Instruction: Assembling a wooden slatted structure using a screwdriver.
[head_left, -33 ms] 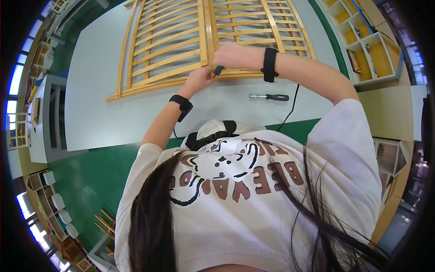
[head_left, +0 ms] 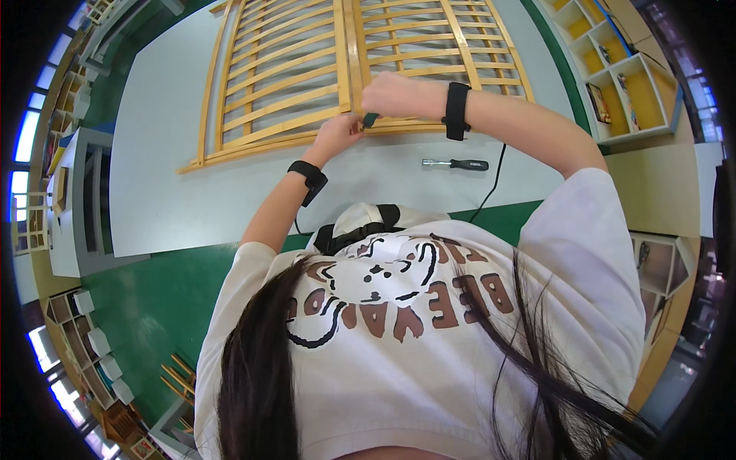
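A slatted wooden frame [head_left: 280,83] in light wood lies on the white table, its two halves meeting at centre posts. My right hand [head_left: 400,96] is closed at the near end of these posts. From under it sticks the dark green end of a tool [head_left: 370,119], perhaps a screwdriver; the rest is hidden. Close beside it, my left hand [head_left: 337,136] pinches at the near rail, its fingertips almost touching the tool; whatever they hold is too small to make out. A nut driver [head_left: 458,164] with a black handle and a metal shaft rests on the table to the right.
The white table [head_left: 184,211] reaches to my body, with green floor [head_left: 169,299] beyond its edge. A black cable [head_left: 497,180] hangs over the near edge at right. Shelves with yellow-backed compartments [head_left: 640,96] stand on the right, a grey cabinet [head_left: 86,199] on the left.
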`<action>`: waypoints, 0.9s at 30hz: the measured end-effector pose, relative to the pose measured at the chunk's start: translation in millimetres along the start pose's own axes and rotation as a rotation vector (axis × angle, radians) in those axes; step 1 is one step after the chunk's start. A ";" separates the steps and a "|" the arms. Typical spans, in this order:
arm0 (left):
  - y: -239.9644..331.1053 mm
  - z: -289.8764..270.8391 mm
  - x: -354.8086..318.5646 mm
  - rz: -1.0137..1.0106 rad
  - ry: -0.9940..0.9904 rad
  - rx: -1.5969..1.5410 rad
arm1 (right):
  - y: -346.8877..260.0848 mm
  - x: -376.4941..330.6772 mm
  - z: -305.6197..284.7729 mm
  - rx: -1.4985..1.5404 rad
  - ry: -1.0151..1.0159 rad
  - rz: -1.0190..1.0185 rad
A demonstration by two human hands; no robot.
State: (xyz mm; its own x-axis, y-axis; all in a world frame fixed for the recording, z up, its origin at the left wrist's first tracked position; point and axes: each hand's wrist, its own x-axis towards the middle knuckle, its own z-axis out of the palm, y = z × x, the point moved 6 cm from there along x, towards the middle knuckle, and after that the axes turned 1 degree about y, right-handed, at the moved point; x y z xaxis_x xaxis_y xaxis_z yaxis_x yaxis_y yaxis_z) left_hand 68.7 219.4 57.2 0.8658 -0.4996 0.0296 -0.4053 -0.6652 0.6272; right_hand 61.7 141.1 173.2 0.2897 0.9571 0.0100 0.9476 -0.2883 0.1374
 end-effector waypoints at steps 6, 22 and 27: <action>6.6 3.1 6.8 0.042 0.074 -0.089 | -12.2 -7.1 -8.4 -0.260 0.092 -0.069; -1.8 6.3 1.7 0.043 0.084 -0.020 | 2.0 -46.2 -12.7 -0.270 0.057 -0.081; -0.2 4.2 -2.8 0.055 0.132 0.073 | 11.1 -67.5 -3.4 -0.147 0.027 0.056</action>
State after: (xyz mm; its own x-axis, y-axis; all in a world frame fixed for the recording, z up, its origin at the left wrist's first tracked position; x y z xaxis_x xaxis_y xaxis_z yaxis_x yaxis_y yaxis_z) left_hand 65.1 218.6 53.8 0.8709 -0.4620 0.1676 -0.4692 -0.6798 0.5636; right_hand 52.2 73.3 177.4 0.3364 0.9405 0.0478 0.8994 -0.3359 0.2796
